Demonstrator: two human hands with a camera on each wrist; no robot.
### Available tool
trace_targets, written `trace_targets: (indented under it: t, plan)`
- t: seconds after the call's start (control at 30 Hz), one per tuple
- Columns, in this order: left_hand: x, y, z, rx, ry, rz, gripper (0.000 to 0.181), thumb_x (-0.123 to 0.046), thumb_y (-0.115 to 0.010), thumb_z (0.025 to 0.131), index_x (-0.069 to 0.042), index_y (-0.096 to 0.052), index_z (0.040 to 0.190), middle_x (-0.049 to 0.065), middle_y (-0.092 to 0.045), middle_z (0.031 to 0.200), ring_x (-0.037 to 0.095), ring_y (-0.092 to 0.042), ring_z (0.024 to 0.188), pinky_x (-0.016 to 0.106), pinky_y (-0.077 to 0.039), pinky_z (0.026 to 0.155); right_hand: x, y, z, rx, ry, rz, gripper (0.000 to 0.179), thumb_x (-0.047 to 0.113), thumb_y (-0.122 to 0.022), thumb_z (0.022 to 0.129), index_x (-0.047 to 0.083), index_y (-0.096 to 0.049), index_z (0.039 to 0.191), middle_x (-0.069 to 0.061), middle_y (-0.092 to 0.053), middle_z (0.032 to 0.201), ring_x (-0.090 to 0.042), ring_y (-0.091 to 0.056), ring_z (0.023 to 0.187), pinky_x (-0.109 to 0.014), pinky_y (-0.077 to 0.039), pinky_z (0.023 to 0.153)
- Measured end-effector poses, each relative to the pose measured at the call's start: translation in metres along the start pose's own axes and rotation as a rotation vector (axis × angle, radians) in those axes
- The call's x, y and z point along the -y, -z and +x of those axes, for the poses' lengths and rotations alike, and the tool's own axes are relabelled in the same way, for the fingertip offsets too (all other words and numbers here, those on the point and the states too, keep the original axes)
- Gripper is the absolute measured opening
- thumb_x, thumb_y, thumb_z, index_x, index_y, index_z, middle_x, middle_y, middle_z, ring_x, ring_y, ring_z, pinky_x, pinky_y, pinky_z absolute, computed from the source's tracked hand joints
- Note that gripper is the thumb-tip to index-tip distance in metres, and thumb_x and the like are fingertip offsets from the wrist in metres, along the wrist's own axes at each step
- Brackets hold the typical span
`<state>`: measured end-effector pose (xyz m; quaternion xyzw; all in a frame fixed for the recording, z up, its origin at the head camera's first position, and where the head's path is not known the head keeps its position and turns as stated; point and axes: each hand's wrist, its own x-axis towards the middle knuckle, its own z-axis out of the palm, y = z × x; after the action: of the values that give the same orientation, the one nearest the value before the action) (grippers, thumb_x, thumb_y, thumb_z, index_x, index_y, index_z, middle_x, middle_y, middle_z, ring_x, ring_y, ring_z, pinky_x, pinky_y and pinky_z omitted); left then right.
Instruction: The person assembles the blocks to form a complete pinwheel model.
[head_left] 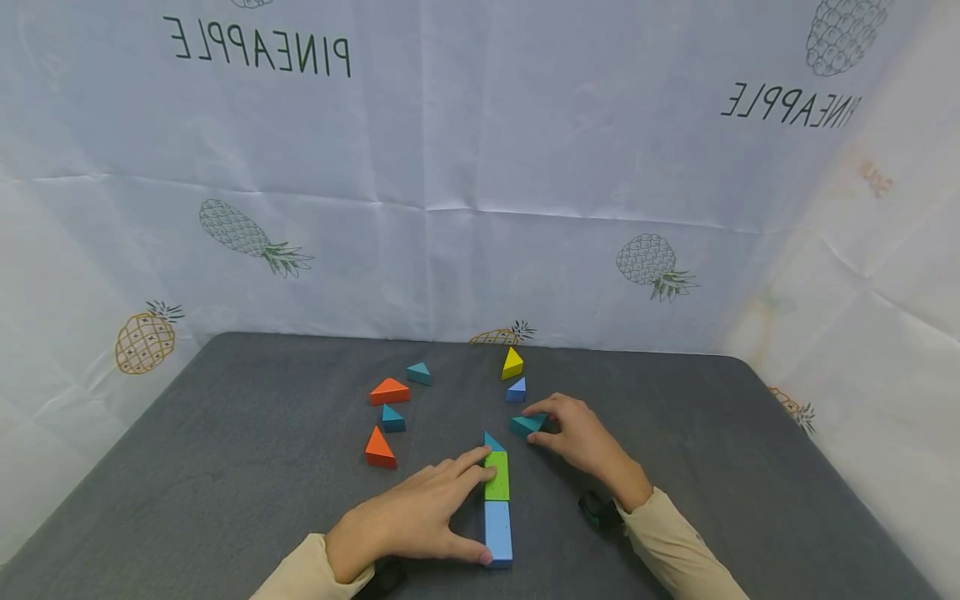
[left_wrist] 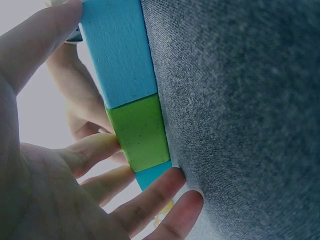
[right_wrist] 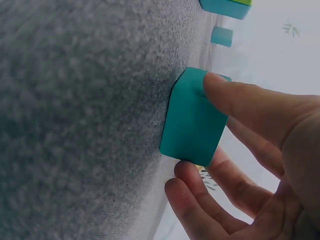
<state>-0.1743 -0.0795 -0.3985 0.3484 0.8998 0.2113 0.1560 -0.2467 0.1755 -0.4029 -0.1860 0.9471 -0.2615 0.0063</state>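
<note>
A row of blocks runs away from me mid-table: a light blue rectangular block (head_left: 498,532) nearest, then a green rectangular block (head_left: 498,477), with a small blue triangular block (head_left: 492,442) at the far end. Along the row's left side lies my left hand (head_left: 416,518), fingers spread. Its thumb touches the blue block's near corner, while fingertips rest against the green block and reach toward the triangle. To the right of the row, my right hand (head_left: 583,444) pinches a teal triangular block (right_wrist: 195,120) between thumb and fingers, low over the table.
Left of the row stand two orange triangular blocks (head_left: 380,450) and two teal triangular blocks (head_left: 418,373). Beyond my right hand are a yellow triangular block (head_left: 512,363) and a small blue one (head_left: 517,390). A pineapple-print cloth (head_left: 480,150) hangs behind the dark grey table (head_left: 225,467).
</note>
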Motion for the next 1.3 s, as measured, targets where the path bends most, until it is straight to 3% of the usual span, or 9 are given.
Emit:
trace_targets:
  t: [0.23,0.6,1.3]
  plan:
    - [-0.001,0.001,0.000,0.007,0.004,0.004,0.087,-0.069,-0.068,0.080,-0.023,-0.041,0.149,-0.001,-0.023,0.165,0.028,-0.040,0.142,0.057,-0.040,0.108,0.004,0.000,-0.001,0.013,0.016,0.002,0.029,0.019,-0.077,0.086,0.011,-0.074,0.114,-0.003,-0.069,0.105,-0.016,-0.058,0.087,-0.033,-0.049,0.075]
    - [0.000,0.000,0.000,0.002,0.006,-0.003,0.088,-0.068,-0.068,0.081,-0.021,-0.041,0.150,0.001,-0.023,0.165,0.028,-0.039,0.143,0.057,-0.039,0.109,0.004,-0.002,-0.005,0.005,0.145,-0.001,0.021,0.014,-0.066,0.095,0.011,-0.074,0.115,-0.004,-0.070,0.107,-0.013,-0.061,0.087,-0.028,-0.050,0.072]
    - [0.000,0.000,0.000,0.010,0.002,0.008,0.088,-0.068,-0.067,0.081,-0.020,-0.040,0.151,0.002,-0.023,0.165,0.028,-0.039,0.143,0.056,-0.040,0.109,0.014,-0.009,-0.005,0.017,0.141,0.023,0.023,0.019,-0.066,0.096,0.012,-0.073,0.117,-0.002,-0.069,0.103,-0.006,-0.051,0.076,-0.021,-0.042,0.065]
